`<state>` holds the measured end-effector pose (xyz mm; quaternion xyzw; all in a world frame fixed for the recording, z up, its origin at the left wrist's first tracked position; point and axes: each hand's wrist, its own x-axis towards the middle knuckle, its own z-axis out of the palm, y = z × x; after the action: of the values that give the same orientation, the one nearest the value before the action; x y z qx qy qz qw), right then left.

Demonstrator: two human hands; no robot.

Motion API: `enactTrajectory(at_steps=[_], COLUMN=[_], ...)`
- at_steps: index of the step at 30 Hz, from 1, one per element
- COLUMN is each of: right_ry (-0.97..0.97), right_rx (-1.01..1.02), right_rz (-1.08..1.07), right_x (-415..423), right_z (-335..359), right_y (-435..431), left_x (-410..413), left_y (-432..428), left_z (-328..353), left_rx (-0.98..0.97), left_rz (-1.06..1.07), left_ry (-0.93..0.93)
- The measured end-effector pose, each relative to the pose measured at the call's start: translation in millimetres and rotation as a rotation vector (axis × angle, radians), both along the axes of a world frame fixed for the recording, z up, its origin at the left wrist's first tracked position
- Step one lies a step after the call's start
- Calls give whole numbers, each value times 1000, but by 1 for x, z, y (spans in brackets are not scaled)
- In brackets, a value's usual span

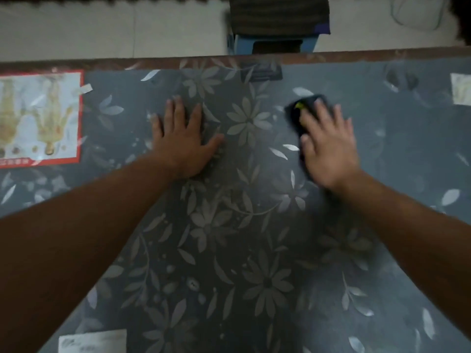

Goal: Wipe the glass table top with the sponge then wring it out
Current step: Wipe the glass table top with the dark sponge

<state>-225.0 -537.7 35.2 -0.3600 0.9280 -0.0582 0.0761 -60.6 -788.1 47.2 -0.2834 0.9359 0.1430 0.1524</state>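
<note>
The glass table top [254,250] fills most of the view, with a grey cloth printed with pale flowers under the glass. My right hand [328,146] presses flat on a dark sponge [297,115] with a yellow patch, right of centre on the far half of the table. The sponge shows beyond and to the left of my fingers and looks blurred. My left hand [183,138] lies flat on the glass with its fingers spread, left of the sponge and holding nothing.
A red-bordered picture [38,118] lies under the glass at the far left. Paper slips sit at the near left [93,341] and far right [461,89]. The table's brown far edge [356,54] runs across the top. Beyond it stands a blue stool [277,42] on a pale floor.
</note>
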Motion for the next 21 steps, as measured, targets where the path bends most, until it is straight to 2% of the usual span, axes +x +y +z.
enactTrajectory(at_steps=[2, 4, 5, 8, 9, 10, 12, 14, 15, 16, 19, 21], right_ry=[-57, -14, -1, -35, -36, -16, 0, -68, -60, -31, -46, -75], right_rx=[-30, -14, -21, 25, 43, 43, 33, 2, 3, 6, -3, 26], right_rz=[-243, -246, -135, 383, 468, 444, 141, -189, -226, -153, 388, 519], right_x=[-30, -24, -13, 16, 6, -13, -55, -72, -63, -45, 11, -1], right_z=[3, 3, 1, 1, 3, 3, 3, 8, 9, 8, 4, 7], right_y=[-29, -56, -62, -49, -43, -42, -57, -88, -104, -115, -113, -106], left_x=[-4, -4, -4, -5, -5, -5, -5, -5, -5, -5, -6, -6], left_y=[-1, 0, 0, -4, -5, -5, -6, -7, -7, -7, -7, -7], left_z=[-6, -7, -7, -6, -7, -7, -7, -7, -7, -7, -6, -4], left_rx=[-29, -26, -12, 15, 21, 25, 32, 45, 51, 59, 64, 77], left_rz=[-25, -35, -31, -26, -32, -37, -44, -44, -44, -45, -45, -43], left_ry=[-62, -69, -66, -71, -76, -80, -92, -100, -101, -99, -99, -105])
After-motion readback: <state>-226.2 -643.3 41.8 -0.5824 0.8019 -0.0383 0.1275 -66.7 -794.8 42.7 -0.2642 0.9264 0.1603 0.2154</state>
